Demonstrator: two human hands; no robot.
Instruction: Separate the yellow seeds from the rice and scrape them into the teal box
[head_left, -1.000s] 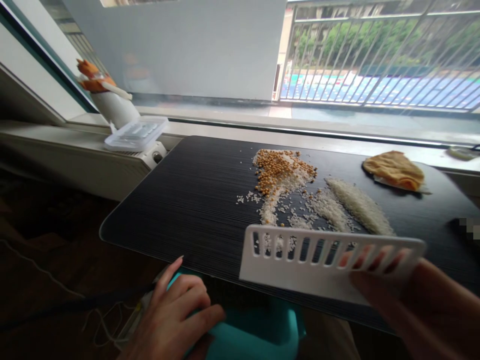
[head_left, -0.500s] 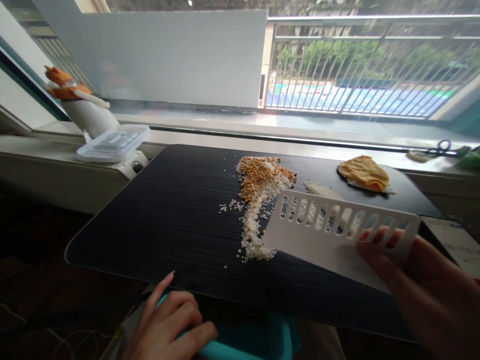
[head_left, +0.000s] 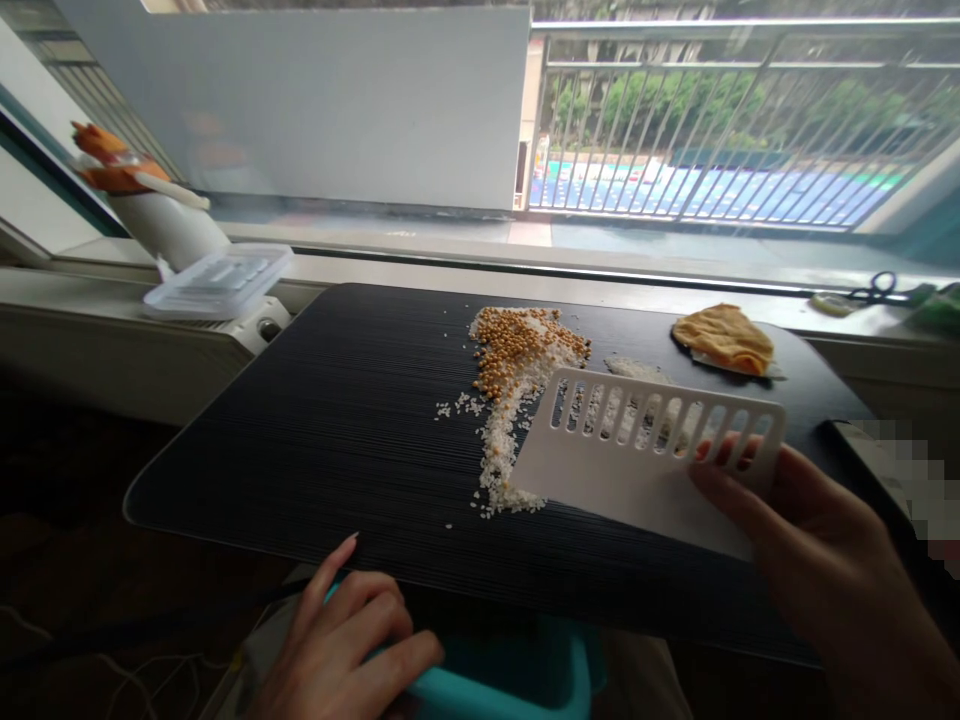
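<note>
My right hand (head_left: 817, 560) grips a white slotted plastic scraper (head_left: 645, 460) by its right end, its lower edge resting on the black ribbed tabletop (head_left: 337, 420). Left of the scraper runs a ridge of white rice (head_left: 501, 462) leading up to a pile of yellow beans (head_left: 521, 345) mixed with rice. More rice (head_left: 637, 372) shows behind the scraper's slots. My left hand (head_left: 345, 645) lies curled over the rim of a teal container (head_left: 510, 680) below the table's near edge.
A folded yellow cloth (head_left: 724, 338) lies at the table's far right. On the sill to the left stand a clear plastic tray (head_left: 217, 282) and a white cylinder with an orange figure (head_left: 146, 200). Scissors (head_left: 881, 290) lie on the right sill.
The scraper swept leftward and away from me, gathering scattered rice into a narrow ridge below the beans. The view shifted upward and right. My left hand stayed on the teal container.
</note>
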